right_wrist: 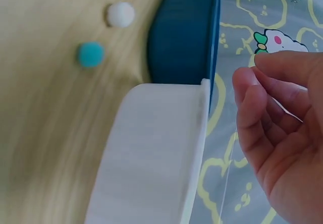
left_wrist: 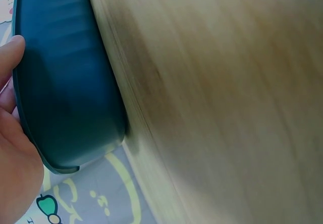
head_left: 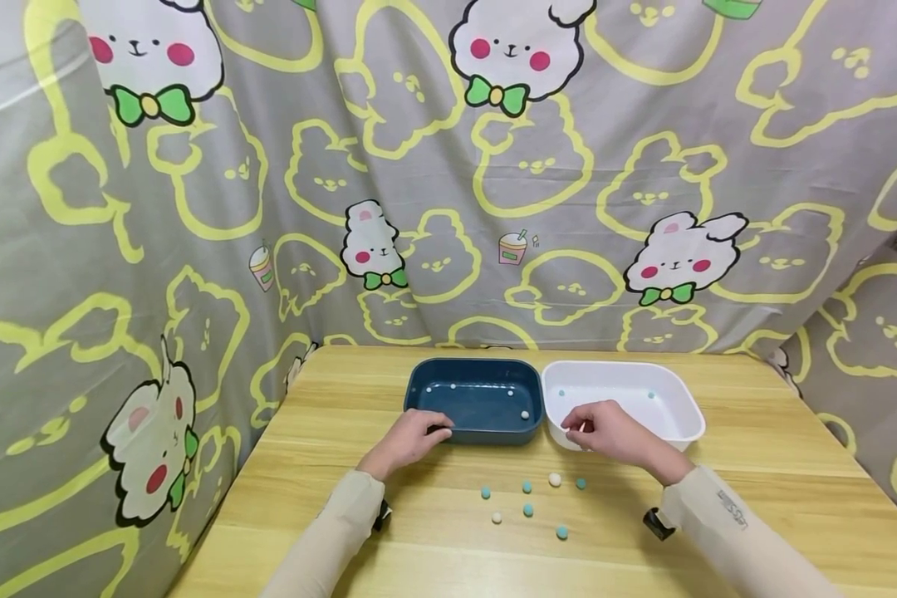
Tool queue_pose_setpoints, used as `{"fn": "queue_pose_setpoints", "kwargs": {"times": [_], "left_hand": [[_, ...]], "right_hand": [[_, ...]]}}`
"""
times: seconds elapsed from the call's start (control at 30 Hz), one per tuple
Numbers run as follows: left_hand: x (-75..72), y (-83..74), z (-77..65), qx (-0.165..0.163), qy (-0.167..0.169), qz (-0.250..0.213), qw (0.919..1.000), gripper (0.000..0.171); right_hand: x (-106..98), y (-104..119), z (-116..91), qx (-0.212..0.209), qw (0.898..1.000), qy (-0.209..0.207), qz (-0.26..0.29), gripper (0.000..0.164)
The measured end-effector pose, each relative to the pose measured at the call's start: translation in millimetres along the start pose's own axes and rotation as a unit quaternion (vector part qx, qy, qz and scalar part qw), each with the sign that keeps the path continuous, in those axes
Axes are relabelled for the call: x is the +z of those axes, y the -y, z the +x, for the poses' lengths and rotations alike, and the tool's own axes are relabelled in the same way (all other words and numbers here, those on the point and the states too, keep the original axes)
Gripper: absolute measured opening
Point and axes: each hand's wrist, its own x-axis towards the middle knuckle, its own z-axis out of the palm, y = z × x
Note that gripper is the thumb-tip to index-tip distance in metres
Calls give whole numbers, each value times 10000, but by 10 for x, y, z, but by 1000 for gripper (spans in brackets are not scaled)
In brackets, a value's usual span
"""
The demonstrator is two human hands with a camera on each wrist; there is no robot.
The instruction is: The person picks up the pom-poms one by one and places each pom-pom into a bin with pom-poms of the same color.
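My left hand (head_left: 411,436) is at the near left corner of a dark blue bin (head_left: 486,436). In the left wrist view its thumb (left_wrist: 14,50) lies at the rim, while the other fingers are partly hidden behind it; whether they hold anything is out of sight. Over the near left side of a white bin (head_left: 680,399), my right hand (head_left: 616,432) has curled fingers (right_wrist: 251,105), thumb and forefinger close together, with nothing visible between them. Several small white balls (head_left: 525,414) lie inside the dark blue bin. Teal balls (head_left: 651,395) lie in the white one.
On the wooden table (head_left: 433,540), in front of the bins, lie several teal balls (head_left: 528,510) and two white balls (head_left: 555,479). The bins stand side by side near the back edge. A patterned grey curtain (head_left: 433,183) hangs behind and at both sides.
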Motion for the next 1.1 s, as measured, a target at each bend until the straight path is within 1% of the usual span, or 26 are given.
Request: {"fn": "queue_pose_setpoints", "kwargs": {"times": [0.23, 0.37, 0.53, 0.73, 1.0, 1.1], "left_hand": [[1, 2, -1, 4, -8, 52, 10000, 17], [1, 7, 4, 38, -31, 53, 10000, 16], [0, 9, 3, 2, -8, 89, 10000, 17], [-10, -1, 5, 16, 18, 63, 10000, 17], [-1, 18, 14, -29, 92, 37, 9999, 18], [1, 23, 16, -9, 52, 25, 10000, 17]], "right_hand": [[29, -77, -145, -204, 9996, 10, -186, 8], [53, -109, -200, -300, 9995, 33, -126, 7], [115, -139, -239, -387, 9991, 145, -15, 7], [236, -156, -247, -661, 9976, 179, -8, 8], [436, -180, -194, -934, 9944, 134, -476, 10], [485, -176, -160, -1004, 9932, 120, -573, 13]]}}
